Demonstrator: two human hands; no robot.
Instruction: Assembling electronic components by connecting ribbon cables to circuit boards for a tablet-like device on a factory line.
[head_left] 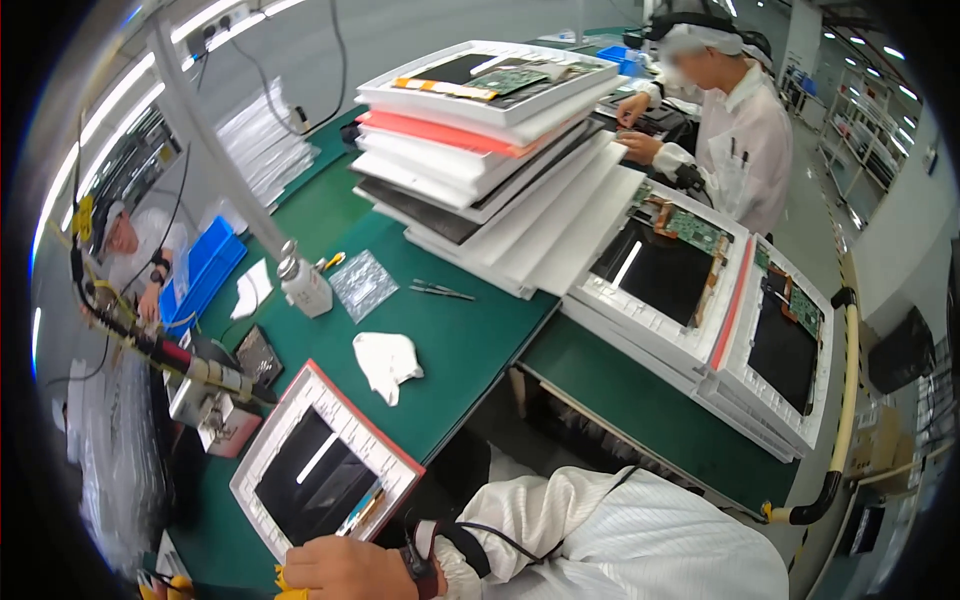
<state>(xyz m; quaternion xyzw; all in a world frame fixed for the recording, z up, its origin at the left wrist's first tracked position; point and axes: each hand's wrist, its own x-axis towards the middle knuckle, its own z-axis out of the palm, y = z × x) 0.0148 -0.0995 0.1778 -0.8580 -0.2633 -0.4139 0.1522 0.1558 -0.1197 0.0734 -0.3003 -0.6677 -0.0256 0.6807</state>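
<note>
My right hand (345, 568) is closed at the lower edge, beside the near edge of a white frame tray (382, 447) with a red rim. A small yellow piece (283, 582) shows at its fingers; what it belongs to is cut off. A dark display panel (318, 478) lies in the tray, with a thin strip of circuit and ribbon cable along its right side. My right wrist wears a dark strap (425, 560) with a black cord. My left hand is out of view.
Tweezers (442, 291), a white cloth (388, 366), a clear bag (363, 285) and a dispenser bottle (304, 283) lie or stand on the green bench. Tall stacked trays (480, 150) rise beyond; more trays with panels (660, 265) sit right. A co-worker (745, 130) works behind them.
</note>
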